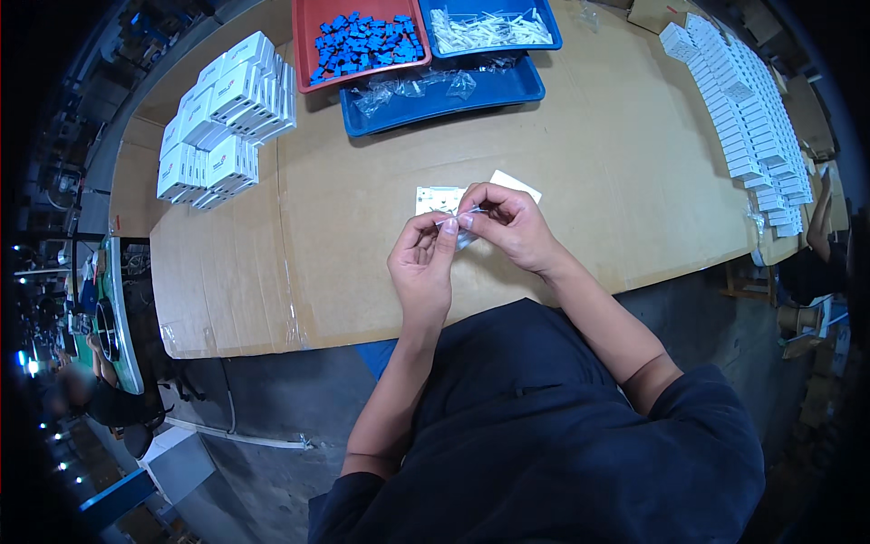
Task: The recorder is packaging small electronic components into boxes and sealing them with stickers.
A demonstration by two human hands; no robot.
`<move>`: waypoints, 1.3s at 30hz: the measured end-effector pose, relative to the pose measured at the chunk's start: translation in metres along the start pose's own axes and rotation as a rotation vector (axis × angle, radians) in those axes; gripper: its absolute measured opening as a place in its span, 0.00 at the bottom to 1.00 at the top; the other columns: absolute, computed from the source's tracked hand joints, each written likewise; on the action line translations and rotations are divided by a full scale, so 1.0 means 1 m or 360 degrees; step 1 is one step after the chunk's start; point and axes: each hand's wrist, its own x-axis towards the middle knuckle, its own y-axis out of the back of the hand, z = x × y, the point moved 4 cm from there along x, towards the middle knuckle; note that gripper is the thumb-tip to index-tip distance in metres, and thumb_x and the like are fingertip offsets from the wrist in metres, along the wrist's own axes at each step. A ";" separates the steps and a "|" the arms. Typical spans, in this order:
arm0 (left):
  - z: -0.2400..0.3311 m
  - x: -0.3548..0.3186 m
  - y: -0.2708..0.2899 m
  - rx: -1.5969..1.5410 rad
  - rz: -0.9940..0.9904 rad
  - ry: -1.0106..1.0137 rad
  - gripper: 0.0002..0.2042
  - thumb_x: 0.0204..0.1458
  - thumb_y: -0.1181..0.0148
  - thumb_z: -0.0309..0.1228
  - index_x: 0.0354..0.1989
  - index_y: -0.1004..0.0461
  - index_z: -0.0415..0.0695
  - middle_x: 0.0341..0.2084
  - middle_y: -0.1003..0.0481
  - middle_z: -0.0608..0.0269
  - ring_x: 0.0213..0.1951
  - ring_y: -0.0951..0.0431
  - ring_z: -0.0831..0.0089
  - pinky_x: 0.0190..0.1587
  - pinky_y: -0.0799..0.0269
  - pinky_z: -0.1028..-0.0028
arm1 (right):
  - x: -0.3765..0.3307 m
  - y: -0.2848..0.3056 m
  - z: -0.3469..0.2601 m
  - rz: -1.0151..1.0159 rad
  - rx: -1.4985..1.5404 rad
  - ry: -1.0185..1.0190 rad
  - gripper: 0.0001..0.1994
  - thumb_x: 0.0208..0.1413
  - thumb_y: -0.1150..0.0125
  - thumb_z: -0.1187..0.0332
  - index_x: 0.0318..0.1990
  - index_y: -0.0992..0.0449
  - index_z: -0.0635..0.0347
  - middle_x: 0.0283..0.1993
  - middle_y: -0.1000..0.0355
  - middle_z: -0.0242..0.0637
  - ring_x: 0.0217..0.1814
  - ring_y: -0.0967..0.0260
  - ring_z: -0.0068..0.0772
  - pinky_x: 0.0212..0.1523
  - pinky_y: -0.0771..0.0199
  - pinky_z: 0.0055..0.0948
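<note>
While the left hand (pixel 424 272) and right hand (pixel 518 234) are together, pinching a small, thin, whitish piece (pixel 441 223), this piece is in front of the wide blue plastic tray (pixel 444 119).

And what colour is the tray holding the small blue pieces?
The tray is red, seen best in the head view.

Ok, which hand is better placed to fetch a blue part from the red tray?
Probably the left hand: it sits nearer the red tray, while the right hand is farther right. Both pinch a small item, so the left must come free first.
</note>
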 end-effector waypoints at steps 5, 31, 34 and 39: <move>0.003 0.004 0.001 0.0039 0.0021 0.0038 0.07 0.67 0.40 0.25 0.49 0.25 0.34 0.44 0.20 0.58 0.48 0.21 0.76 0.54 0.24 0.74 | 0.002 -0.002 -0.001 0.0059 -0.0026 -0.0078 0.05 0.66 0.36 0.75 0.46 0.22 0.64 0.46 0.24 0.30 0.46 0.26 0.18 0.49 0.23 0.21; 0.004 0.011 0.003 -0.0121 0.0115 0.0381 0.14 0.72 0.45 0.35 0.52 0.22 0.36 0.39 0.19 0.63 0.42 0.21 0.79 0.49 0.27 0.77 | 0.003 0.019 -0.003 0.0132 0.0015 -0.0152 0.06 0.62 0.31 0.73 0.44 0.14 0.64 0.43 0.18 0.33 0.47 0.24 0.23 0.54 0.25 0.27; -0.016 0.011 0.022 -0.0267 0.0012 0.0739 0.14 0.72 0.46 0.36 0.55 0.25 0.38 0.42 0.19 0.61 0.41 0.20 0.76 0.47 0.24 0.73 | 0.003 0.019 -0.012 0.0105 -0.0062 -0.0123 0.07 0.63 0.33 0.75 0.46 0.14 0.65 0.46 0.19 0.38 0.50 0.23 0.26 0.53 0.24 0.26; -0.032 0.003 0.021 -0.0388 -0.0124 0.0821 0.15 0.72 0.46 0.36 0.56 0.25 0.37 0.42 0.20 0.61 0.39 0.21 0.75 0.45 0.22 0.71 | 0.006 0.023 -0.019 -0.0148 -0.0226 0.0171 0.08 0.63 0.33 0.74 0.48 0.14 0.65 0.53 0.20 0.41 0.57 0.23 0.32 0.59 0.24 0.31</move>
